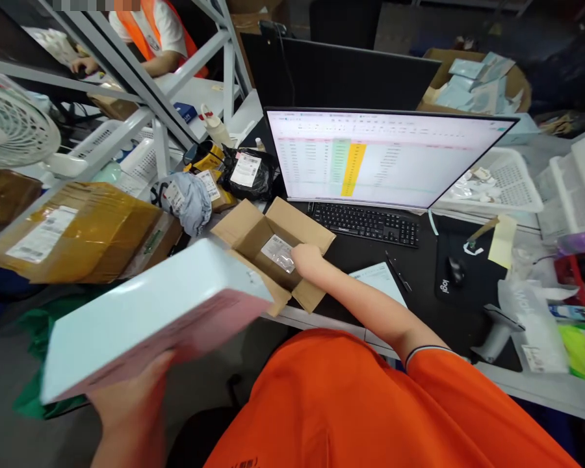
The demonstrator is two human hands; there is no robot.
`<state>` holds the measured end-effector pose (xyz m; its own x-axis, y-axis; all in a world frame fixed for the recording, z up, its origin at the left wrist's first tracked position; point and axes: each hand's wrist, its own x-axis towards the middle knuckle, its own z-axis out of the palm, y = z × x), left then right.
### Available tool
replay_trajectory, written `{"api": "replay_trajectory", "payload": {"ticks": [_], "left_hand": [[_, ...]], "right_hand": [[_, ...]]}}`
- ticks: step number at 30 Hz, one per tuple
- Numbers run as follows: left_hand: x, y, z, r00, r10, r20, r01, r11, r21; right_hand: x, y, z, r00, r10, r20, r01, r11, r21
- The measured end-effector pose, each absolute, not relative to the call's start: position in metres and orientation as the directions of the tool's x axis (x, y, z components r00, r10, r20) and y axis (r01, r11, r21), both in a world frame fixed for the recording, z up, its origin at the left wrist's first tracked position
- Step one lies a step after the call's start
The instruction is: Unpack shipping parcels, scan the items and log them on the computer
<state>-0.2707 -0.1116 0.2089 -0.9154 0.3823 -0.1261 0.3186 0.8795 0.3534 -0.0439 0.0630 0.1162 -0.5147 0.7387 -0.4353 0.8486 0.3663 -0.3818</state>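
Far monitor (390, 159) glows. Left hand (132, 389) grips a white box (141, 309); right hand (307, 260) curls at the open carton (242, 229), hold unclear.

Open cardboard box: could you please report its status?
Left hand holding pale-blue carton. Right hand at open cardboard box, grip hidden. Clear plastic packet inside; right hand partly over opening.

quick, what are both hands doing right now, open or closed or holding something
Left hand: holding the pale box.
Right hand: fingers curled, at the open carton; cannot tell whether it grips anything.
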Motion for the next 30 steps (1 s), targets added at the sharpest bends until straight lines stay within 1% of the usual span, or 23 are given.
{"api": "replay_trajectory", "payload": {"ticks": [1,2,3,4,5,6,7,8,9,10,11,13,16,18,20,23,26,30], "left_hand": [[-0.265,-0.128,0.202,-0.901,0.412,-0.136,0.298,0.817,0.494],[-0.259,-0.143,0.193,-0.886,0.438,-0.151,0.242,0.716,0.654],[-0.254,-0.156,0.183,-0.870,0.460,-0.174,0.157,0.595,0.788],[-0.250,-0.167,0.172,-0.855,0.471,-0.215,0.053,0.494,0.868],[-0.247,-0.176,0.161,-0.842,0.468,-0.269,-0.045,0.436,0.899],[-0.245,-0.183,0.151,-0.828,0.453,-0.330,-0.121,0.431,0.894],[-0.242,-0.188,0.142,-0.816,0.434,-0.383,-0.178,0.441,0.879],[-0.239,-0.192,0.135,-0.803,0.416,-0.426,-0.227,0.447,0.865],[-0.236,-0.195,0.131,-0.787,0.409,-0.462,-0.272,0.443,0.854],[-0.232,-0.197,0.128,-0.771,0.406,-0.490,-0.314,0.427,0.848],[-0.227,-0.199,0.126,-0.753,0.411,-0.514,-0.357,0.402,0.843],[-0.217,-0.201,0.127,-0.718,0.428,-0.549,-0.439,0.333,0.834],[-0.204,-0.203,0.131,-0.685,0.477,-0.551,-0.498,0.245,0.832],[-0.199,-0.205,0.132,-0.673,0.512,-0.533,-0.496,0.222,0.839],[-0.195,-0.208,0.131,-0.659,0.541,-0.523,-0.491,0.217,0.844],[-0.191,-0.212,0.128,-0.618,0.596,-0.513,-0.496,0.211,0.842],[-0.188,-0.213,0.125,-0.567,0.644,-0.514,-0.520,0.205,0.829],[-0.183,-0.211,0.124,-0.524,0.670,-0.525,-0.539,0.217,0.814]], "right_hand": [[-0.031,0.060,0.124,-0.499,0.767,-0.404,0.853,0.354,-0.382],[-0.013,0.056,0.132,-0.484,0.804,-0.345,0.851,0.339,-0.401],[0.008,0.052,0.139,-0.462,0.845,-0.269,0.842,0.322,-0.432],[0.033,0.047,0.145,-0.418,0.896,-0.149,0.815,0.298,-0.497],[0.060,0.043,0.149,-0.335,0.942,-0.020,0.779,0.265,-0.569],[0.088,0.040,0.151,-0.220,0.972,0.083,0.750,0.222,-0.623],[0.115,0.038,0.150,-0.091,0.983,0.160,0.743,0.174,-0.647],[0.141,0.038,0.145,0.014,0.980,0.199,0.754,0.121,-0.646],[0.162,0.041,0.136,0.083,0.975,0.207,0.777,0.067,-0.627],[0.180,0.044,0.124,0.106,0.975,0.196,0.807,0.031,-0.590],[0.192,0.049,0.108,0.092,0.980,0.176,0.844,0.017,-0.536],[0.201,0.058,0.072,0.003,0.995,0.104,0.904,0.042,-0.426],[0.189,0.063,0.020,-0.113,0.993,-0.026,0.939,0.098,-0.331],[0.177,0.061,0.000,-0.124,0.989,-0.081,0.953,0.096,-0.287],[0.169,0.057,-0.007,-0.098,0.989,-0.113,0.966,0.067,-0.250],[0.166,0.048,-0.001,-0.069,0.992,-0.102,0.968,0.042,-0.246],[0.171,0.036,0.012,-0.044,0.999,-0.024,0.951,0.035,-0.306],[0.197,-0.001,0.025,0.042,0.998,0.050,0.923,-0.020,-0.385]]}}
